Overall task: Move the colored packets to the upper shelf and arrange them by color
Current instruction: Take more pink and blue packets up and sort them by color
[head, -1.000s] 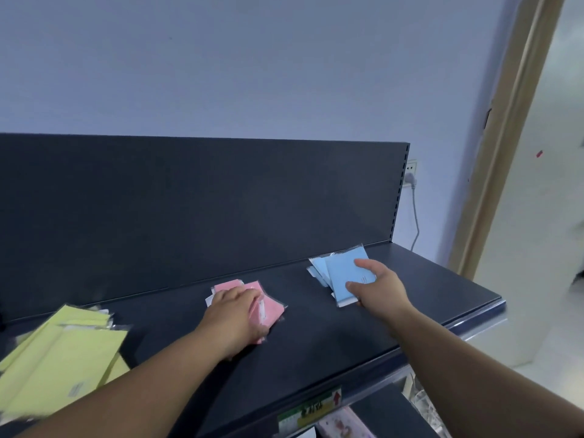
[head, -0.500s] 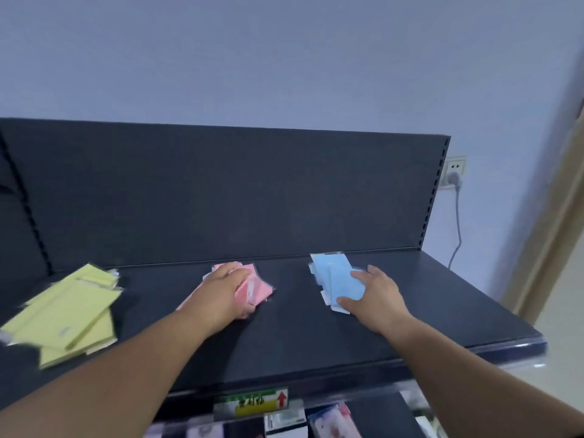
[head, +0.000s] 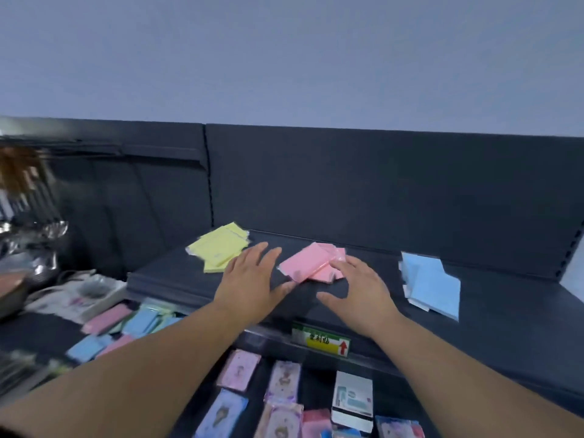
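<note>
Pink packets (head: 311, 263) sit mid upper shelf (head: 505, 314), b/w the yellow packets (head: 221, 248) far left and the blue packets (head: 433, 286) on the right, all three piles well apart. Left hand (head: 252, 279) and right hand (head: 360, 292) flank the pink pile, fingers spread and loose, gripping nothing. Right fingertips look to touch its right edge, and the left thumb is just beside the near corner.

The pile is skewed, so IMO press in from both sides w/ flat palms to square it, w/o sliding it toward the yellows. Wrappers look slick, so go gently.

More pink and blue packets (head: 126, 324) lie on the lower shelf (head: 41, 330), near left, prob. next to go up. Patterned card packs (head: 240, 368), a white box (head: 352, 399) and a price label (head: 320, 339) sit nearer, below the edge. Nothing seems to block the hands.
</note>
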`<state>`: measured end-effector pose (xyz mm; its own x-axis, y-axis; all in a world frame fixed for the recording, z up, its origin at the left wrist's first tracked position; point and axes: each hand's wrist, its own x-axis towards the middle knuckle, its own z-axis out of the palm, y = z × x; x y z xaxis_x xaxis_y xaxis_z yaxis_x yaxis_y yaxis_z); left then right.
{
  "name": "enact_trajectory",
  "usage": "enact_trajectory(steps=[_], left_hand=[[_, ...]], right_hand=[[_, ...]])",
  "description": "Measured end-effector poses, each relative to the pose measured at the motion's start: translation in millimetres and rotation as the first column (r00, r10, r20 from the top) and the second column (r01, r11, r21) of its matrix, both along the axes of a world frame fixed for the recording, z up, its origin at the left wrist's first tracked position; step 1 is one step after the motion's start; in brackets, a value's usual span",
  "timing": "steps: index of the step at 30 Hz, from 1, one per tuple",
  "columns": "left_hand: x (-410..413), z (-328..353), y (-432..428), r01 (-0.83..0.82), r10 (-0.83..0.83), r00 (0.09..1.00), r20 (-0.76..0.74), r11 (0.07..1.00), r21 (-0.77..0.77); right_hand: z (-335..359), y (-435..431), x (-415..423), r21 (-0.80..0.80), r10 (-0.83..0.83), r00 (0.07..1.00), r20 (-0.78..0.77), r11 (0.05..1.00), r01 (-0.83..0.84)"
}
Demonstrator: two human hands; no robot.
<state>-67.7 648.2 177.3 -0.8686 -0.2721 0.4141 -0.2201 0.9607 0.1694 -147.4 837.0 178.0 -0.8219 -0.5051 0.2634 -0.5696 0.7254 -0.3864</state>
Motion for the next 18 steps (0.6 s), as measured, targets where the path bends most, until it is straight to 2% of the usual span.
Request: enact_trajectory(steps=[7,10,13,18], left_hand=[[77,5,-72,-0.185,0.186,0.982,-0.036,0.982,0.048],[116,-2,-112,-0.249,0.249,0.968,-0.004,0.967,0.053],[156,-12,-159,-0.303,0.302,0.953,0.029,0.944,0.128],[230,-38,-243,-0.374,0.366,0.927,0.077,0.914,0.159]], right_hand=[[-3,-79,58,-0.083,0.211,0.977,0.032,0.975,-0.208],[-8,-125,87,-0.127,0.288,0.957,0.04,0.951,-0.281],[-17,-178,119,-0.168,0.341,0.938,0.055,0.929,-0.328],[-38,-267,174,-0.132,0.391,0.916,0.092,0.916,-0.378]])
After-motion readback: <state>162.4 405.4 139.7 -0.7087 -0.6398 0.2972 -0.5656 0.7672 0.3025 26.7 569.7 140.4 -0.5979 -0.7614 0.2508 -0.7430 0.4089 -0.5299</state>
